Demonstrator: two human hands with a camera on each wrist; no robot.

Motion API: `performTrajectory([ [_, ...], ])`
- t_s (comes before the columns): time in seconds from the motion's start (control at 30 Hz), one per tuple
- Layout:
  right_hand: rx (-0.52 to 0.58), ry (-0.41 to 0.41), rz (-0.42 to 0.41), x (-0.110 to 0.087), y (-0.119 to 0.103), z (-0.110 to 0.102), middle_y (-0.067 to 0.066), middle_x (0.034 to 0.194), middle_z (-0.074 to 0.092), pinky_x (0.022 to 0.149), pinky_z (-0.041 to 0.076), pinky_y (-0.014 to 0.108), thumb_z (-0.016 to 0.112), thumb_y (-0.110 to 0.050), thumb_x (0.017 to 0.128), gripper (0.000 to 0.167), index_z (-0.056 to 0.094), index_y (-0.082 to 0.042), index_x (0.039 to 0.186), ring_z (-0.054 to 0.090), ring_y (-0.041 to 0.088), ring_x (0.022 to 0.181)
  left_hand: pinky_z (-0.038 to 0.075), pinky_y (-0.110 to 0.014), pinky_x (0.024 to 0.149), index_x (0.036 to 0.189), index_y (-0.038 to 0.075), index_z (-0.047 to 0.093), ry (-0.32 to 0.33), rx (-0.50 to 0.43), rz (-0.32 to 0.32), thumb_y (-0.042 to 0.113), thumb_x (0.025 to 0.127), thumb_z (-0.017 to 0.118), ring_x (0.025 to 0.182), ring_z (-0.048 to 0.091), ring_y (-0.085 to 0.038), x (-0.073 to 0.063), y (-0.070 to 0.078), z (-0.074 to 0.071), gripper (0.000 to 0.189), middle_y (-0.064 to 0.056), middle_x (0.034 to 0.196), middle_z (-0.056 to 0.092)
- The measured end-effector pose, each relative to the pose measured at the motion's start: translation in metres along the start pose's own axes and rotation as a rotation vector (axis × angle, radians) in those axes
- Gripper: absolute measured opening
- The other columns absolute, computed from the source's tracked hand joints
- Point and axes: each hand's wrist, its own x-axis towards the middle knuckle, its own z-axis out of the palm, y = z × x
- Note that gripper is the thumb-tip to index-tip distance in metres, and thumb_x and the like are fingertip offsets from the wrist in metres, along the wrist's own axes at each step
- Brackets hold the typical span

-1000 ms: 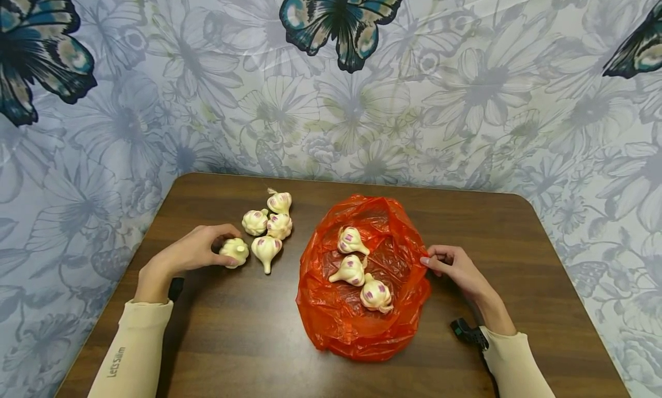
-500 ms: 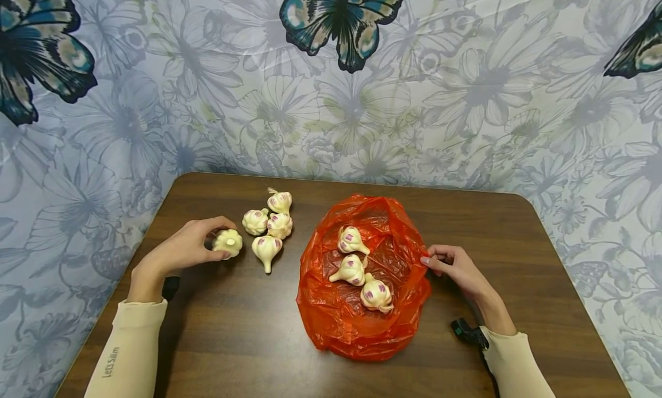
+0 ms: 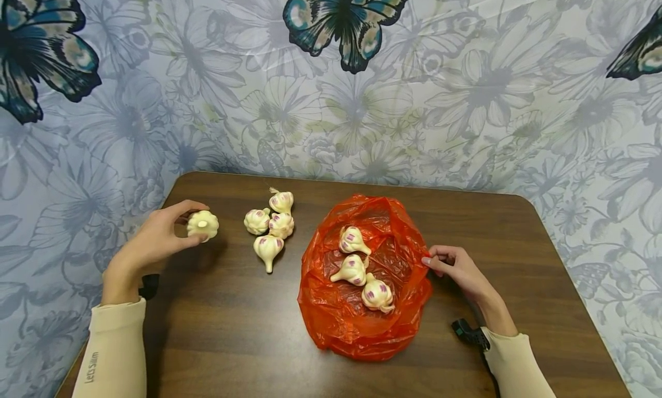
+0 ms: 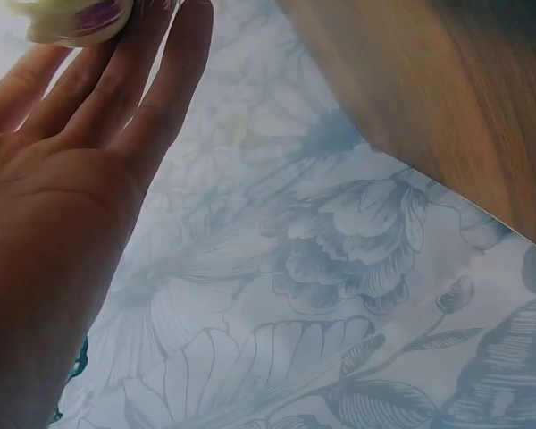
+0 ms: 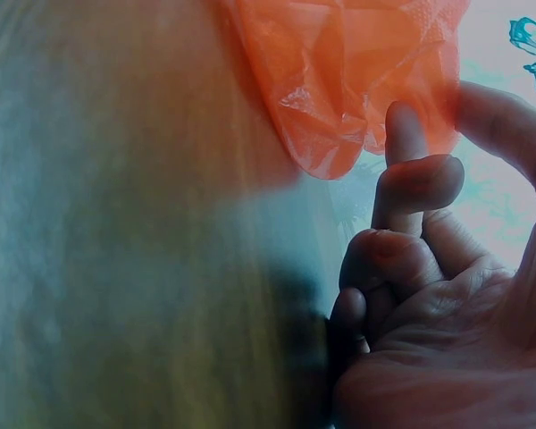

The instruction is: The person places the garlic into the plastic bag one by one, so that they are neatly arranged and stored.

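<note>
My left hand (image 3: 147, 243) holds a garlic bulb (image 3: 204, 225) between thumb and fingers over the table's left side. Only the lower part of that bulb, with a purple streak, shows at the top of the left wrist view. My right hand (image 3: 462, 274) pinches the right rim of a red plastic bag (image 3: 343, 332), which lies with its mouth spread wide. Three garlic bulbs (image 3: 349, 270) with purple marks rest inside the bag. In the right wrist view the thumb and index finger are at the bag's edge, the other fingers curled below.
Several more garlic bulbs (image 3: 268, 247) sit in a loose cluster left of the bag. The brown wooden table (image 3: 238, 340) ends at a wall covering (image 3: 248, 116) with flowers and butterflies. A black wrist camera (image 3: 469, 333) is strapped to the right wrist.
My left hand has carried its garlic bulb left and up, away from the cluster. The right hand, the bag and the bulbs in it have stayed where they were.
</note>
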Motion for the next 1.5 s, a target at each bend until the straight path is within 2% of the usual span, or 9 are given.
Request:
performTrajectory([
  [0.23, -0.002, -0.008, -0.016, -0.001, 0.002, 0.001, 0.006, 0.071, 0.052, 0.055, 0.035, 0.034, 0.066, -0.016, 0.105, 0.016, 0.066, -0.004, 0.093, 0.045, 0.029, 0.064, 0.054, -0.034, 0.085, 0.136, 0.028, 0.065, -0.003, 0.000, -0.025, 0.026, 0.090, 0.086, 0.104, 0.069, -0.023, 0.002, 0.006, 0.002, 0.051, 0.001, 0.116, 0.072],
  [0.37, -0.005, -0.006, -0.009, 0.000, 0.002, 0.001, 0.006, 0.071, 0.052, 0.056, 0.035, 0.034, 0.066, -0.017, 0.104, 0.017, 0.066, -0.004, 0.094, 0.045, 0.029, 0.064, 0.053, -0.031, 0.086, 0.136, 0.026, 0.066, 0.001, -0.010, -0.029, 0.024, 0.090, 0.086, 0.105, 0.067, -0.021, 0.002, 0.009, 0.004, 0.050, 0.001, 0.118, 0.072],
  [0.5, -0.005, 0.000, -0.003, 0.000, 0.002, 0.000, 0.006, 0.071, 0.052, 0.056, 0.035, 0.033, 0.067, -0.017, 0.104, 0.016, 0.067, -0.005, 0.094, 0.046, 0.028, 0.064, 0.049, -0.021, 0.085, 0.135, 0.026, 0.066, 0.021, 0.001, 0.004, 0.021, 0.089, 0.087, 0.103, 0.066, -0.018, 0.006, 0.011, 0.006, 0.051, 0.001, 0.118, 0.072],
  [0.6, -0.003, 0.000, -0.003, 0.000, 0.002, 0.000, 0.005, 0.071, 0.053, 0.056, 0.035, 0.033, 0.067, -0.017, 0.104, 0.016, 0.067, -0.005, 0.094, 0.046, 0.028, 0.064, 0.048, -0.020, 0.085, 0.136, 0.024, 0.066, 0.020, -0.003, 0.044, 0.021, 0.089, 0.086, 0.103, 0.067, -0.019, 0.009, 0.014, 0.008, 0.051, 0.000, 0.118, 0.072],
  [0.7, -0.001, -0.001, -0.004, -0.001, 0.003, 0.000, 0.004, 0.070, 0.052, 0.055, 0.035, 0.033, 0.066, -0.017, 0.104, 0.016, 0.067, -0.006, 0.093, 0.045, 0.028, 0.064, 0.050, -0.026, 0.086, 0.138, 0.024, 0.065, 0.000, -0.005, 0.072, 0.024, 0.091, 0.085, 0.104, 0.067, -0.020, 0.014, 0.020, 0.011, 0.052, 0.000, 0.120, 0.073],
  [0.93, 0.002, -0.001, -0.004, 0.000, 0.003, 0.000, 0.006, 0.071, 0.052, 0.056, 0.035, 0.033, 0.067, -0.018, 0.104, 0.016, 0.067, -0.005, 0.093, 0.045, 0.029, 0.064, 0.051, -0.028, 0.085, 0.140, 0.024, 0.064, -0.041, -0.033, 0.080, 0.023, 0.092, 0.084, 0.105, 0.067, -0.020, 0.023, 0.030, 0.020, 0.052, 0.002, 0.122, 0.073],
  [1.07, 0.002, 0.001, -0.002, 0.000, 0.002, 0.000, 0.004, 0.071, 0.053, 0.057, 0.036, 0.034, 0.067, -0.017, 0.104, 0.016, 0.067, -0.005, 0.094, 0.047, 0.027, 0.064, 0.054, -0.035, 0.084, 0.141, 0.023, 0.063, -0.076, -0.053, 0.088, 0.022, 0.092, 0.083, 0.104, 0.067, -0.021, 0.027, 0.033, 0.025, 0.052, 0.001, 0.121, 0.073],
  [1.4, 0.006, 0.002, -0.011, 0.000, -0.001, 0.001, 0.005, 0.071, 0.053, 0.057, 0.036, 0.036, 0.067, -0.016, 0.104, 0.016, 0.067, -0.003, 0.095, 0.047, 0.028, 0.064, 0.056, -0.051, 0.090, 0.141, 0.018, 0.063, -0.086, -0.081, 0.132, 0.015, 0.089, 0.084, 0.105, 0.068, -0.020, 0.041, 0.047, 0.039, 0.056, 0.000, 0.125, 0.072],
  [1.5, 0.010, -0.003, -0.007, 0.000, 0.001, 0.002, 0.005, 0.071, 0.053, 0.058, 0.036, 0.036, 0.066, -0.015, 0.104, 0.016, 0.067, -0.003, 0.095, 0.047, 0.028, 0.064, 0.055, -0.049, 0.092, 0.141, 0.018, 0.063, -0.094, -0.102, 0.154, 0.014, 0.089, 0.084, 0.105, 0.067, -0.018, 0.048, 0.055, 0.044, 0.056, 0.002, 0.124, 0.072],
])
